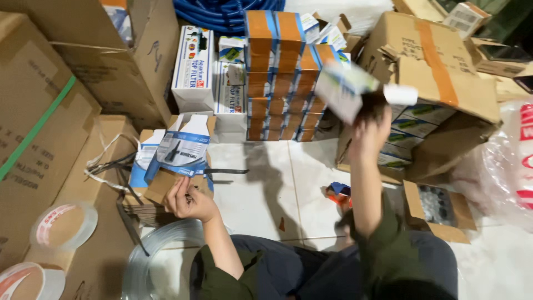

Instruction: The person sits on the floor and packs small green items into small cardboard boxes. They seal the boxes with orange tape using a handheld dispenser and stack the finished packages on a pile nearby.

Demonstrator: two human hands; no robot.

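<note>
Nearest, at seven o'clock, the left hand [187, 201] pinches the lower edge of a flat blue-and-white carton [176, 155] lying on a cardboard stack [145, 210]. At two o'clock the right hand [371, 132] is raised, gripping a blurred small box [351, 89]. Beyond, at twelve, taped boxes [283, 72] stand stacked on the tile floor [266, 183].

White tiled floor [261, 178], stacked small boxes [283, 78], large cardboard cartons [438, 61], clear tubing coil [161, 250]
</note>
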